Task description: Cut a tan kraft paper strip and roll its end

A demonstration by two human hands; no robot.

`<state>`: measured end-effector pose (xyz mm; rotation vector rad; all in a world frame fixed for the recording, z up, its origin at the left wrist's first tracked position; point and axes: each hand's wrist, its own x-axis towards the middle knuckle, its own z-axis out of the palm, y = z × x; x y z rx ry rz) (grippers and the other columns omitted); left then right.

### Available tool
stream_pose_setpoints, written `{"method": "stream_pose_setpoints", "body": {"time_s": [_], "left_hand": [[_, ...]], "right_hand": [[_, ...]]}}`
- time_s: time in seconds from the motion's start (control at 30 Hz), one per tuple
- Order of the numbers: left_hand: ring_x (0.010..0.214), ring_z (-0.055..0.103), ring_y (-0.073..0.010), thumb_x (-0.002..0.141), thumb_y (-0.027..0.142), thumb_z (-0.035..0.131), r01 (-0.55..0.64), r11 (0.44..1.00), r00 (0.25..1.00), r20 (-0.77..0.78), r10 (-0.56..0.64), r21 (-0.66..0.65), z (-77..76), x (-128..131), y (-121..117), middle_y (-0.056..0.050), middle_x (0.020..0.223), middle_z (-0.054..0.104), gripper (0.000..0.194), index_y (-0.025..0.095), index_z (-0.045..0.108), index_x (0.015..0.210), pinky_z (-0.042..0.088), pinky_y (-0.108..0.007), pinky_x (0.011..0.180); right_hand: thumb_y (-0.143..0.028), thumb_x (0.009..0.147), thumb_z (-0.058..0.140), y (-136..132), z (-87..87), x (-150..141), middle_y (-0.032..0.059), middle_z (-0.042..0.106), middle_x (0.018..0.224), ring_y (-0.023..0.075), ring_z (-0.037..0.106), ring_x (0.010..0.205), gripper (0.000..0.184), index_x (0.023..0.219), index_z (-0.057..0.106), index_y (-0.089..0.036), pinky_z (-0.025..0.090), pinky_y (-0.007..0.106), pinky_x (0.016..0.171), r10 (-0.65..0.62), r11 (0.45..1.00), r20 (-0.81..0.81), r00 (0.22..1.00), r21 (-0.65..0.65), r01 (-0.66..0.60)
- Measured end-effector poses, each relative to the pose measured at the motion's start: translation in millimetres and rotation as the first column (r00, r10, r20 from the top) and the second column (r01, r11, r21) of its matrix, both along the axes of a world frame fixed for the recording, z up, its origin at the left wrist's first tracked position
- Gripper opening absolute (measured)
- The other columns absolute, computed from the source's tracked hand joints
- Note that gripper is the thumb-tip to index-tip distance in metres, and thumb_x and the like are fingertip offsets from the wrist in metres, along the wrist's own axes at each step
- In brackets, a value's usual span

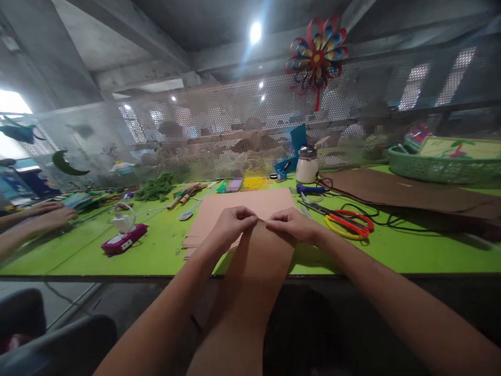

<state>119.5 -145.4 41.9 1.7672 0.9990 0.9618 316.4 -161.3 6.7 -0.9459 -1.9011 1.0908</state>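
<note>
Between my two hands hangs a long strip of brown paper [262, 261], its top edge pinched at both sides and its lower end drooping past the table edge toward me. My left hand [235, 224] grips the edge with thumb and finger. Close beside it, my right hand [291, 223] pinches the same edge, the fingertips of both hands only a little apart. Under and behind them lies a stack of brown paper sheets [219, 209] on the green table [156, 256]. Scissors [348, 223] with red and yellow handles rest right of my right hand.
A purple power strip [124, 239] with a white plug sits left. Behind are a blue glue gun [310, 189], a white jar [307, 166] and green bits [155, 187]. Dark brown sheets [376, 188] and a green basket [442, 166] stand right. Another person's hands [50, 215] are far left.
</note>
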Motion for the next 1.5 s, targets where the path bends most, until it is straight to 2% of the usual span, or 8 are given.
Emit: {"method": "stream_pose_setpoints", "body": {"time_s": [0.2,0.4,0.67,0.87,1.1,1.2,1.33,1.5], "left_hand": [[0.063,0.048,-0.0109,0.069,0.032,0.064,-0.109,0.990,0.979,0.180,0.092,0.086,-14.8,-24,12,0.001,0.068,0.056,0.019,0.014,0.061,0.076,0.037,-0.021,0.059],[0.061,0.051,-0.0122,0.071,0.038,0.062,-0.174,0.984,0.914,0.364,0.180,-0.051,-31.6,-21,3,0.002,0.068,0.055,0.024,0.017,0.053,0.079,0.040,-0.022,0.058],[0.058,0.052,-0.0127,0.068,0.038,0.065,-0.198,0.973,0.854,0.466,0.232,-0.122,-33.7,-10,-6,0.003,0.063,0.054,0.028,0.018,0.052,0.081,0.041,-0.024,0.057],[0.059,0.053,-0.0129,0.069,0.037,0.065,-0.221,0.971,0.848,0.472,0.240,-0.095,-35.1,-8,-11,0.003,0.064,0.055,0.027,0.018,0.051,0.081,0.041,-0.024,0.058],[0.060,0.053,-0.0124,0.070,0.037,0.064,-0.219,0.968,0.844,0.474,0.250,-0.121,-43.0,-10,-10,0.003,0.065,0.057,0.025,0.018,0.053,0.082,0.041,-0.024,0.059],[0.062,0.055,-0.0120,0.069,0.035,0.066,-0.195,0.971,0.829,0.506,0.237,-0.136,-46.4,-10,-12,0.003,0.069,0.059,0.026,0.018,0.053,0.084,0.041,-0.023,0.060],[0.067,0.058,-0.0131,0.066,0.032,0.070,-0.140,0.981,0.849,0.495,0.187,-0.132,-47.6,-10,-15,0.001,0.076,0.063,0.035,0.019,0.056,0.096,0.043,-0.024,0.063],[0.068,0.058,-0.0135,0.062,0.030,0.073,-0.186,0.975,0.830,0.512,0.222,-0.121,-48.2,-9,-14,-0.001,0.074,0.065,0.027,0.015,0.061,0.081,0.044,-0.025,0.065]], "right_hand": [[-0.046,0.076,0.059,3,-2.1,3,-0.0020,0.049,0.062,0.0090,0.045,0.055,0.034,0.073,0.058,-0.012,0.035,0.022,0.053,0.001,1.000,-0.144,0.990,-0.022,-0.004],[-0.040,0.072,0.064,5,-6.3,-2,-0.0008,0.054,0.065,0.0098,0.049,0.053,0.030,0.082,0.058,-0.012,0.041,0.025,0.054,0.005,1.000,-0.196,0.981,-0.021,-0.009],[-0.040,0.077,0.059,4,-7.5,-3,-0.0018,0.051,0.066,0.0089,0.045,0.056,0.031,0.090,0.061,-0.012,0.038,0.023,0.054,-0.050,0.997,-0.178,0.983,0.051,0.060],[-0.043,0.076,0.058,4,-6.7,-4,-0.0033,0.047,0.062,0.0088,0.043,0.055,0.031,0.084,0.059,-0.013,0.036,0.023,0.053,-0.063,0.997,-0.186,0.981,0.031,0.070],[-0.047,0.080,0.052,6,-9.4,-2,-0.0027,0.045,0.059,0.0094,0.044,0.053,0.034,0.071,0.055,-0.014,0.035,0.023,0.052,-0.100,0.985,-0.088,0.991,0.132,0.111],[-0.048,0.081,0.051,6,-11.3,-1,-0.0028,0.047,0.056,0.0098,0.046,0.051,0.035,0.069,0.053,-0.015,0.037,0.023,0.050,-0.091,0.989,-0.082,0.992,0.105,0.100],[-0.052,0.079,0.052,5,-11.3,-2,-0.0026,0.051,0.054,0.0103,0.050,0.048,0.038,0.068,0.053,-0.016,0.038,0.023,0.047,-0.081,0.995,-0.064,0.995,0.051,0.085],[-0.053,0.079,0.053,4,-11.1,-3,-0.0032,0.051,0.054,0.0101,0.052,0.046,0.039,0.067,0.051,-0.016,0.040,0.023,0.046,-0.040,0.999,-0.088,0.995,-0.003,0.040]]}}
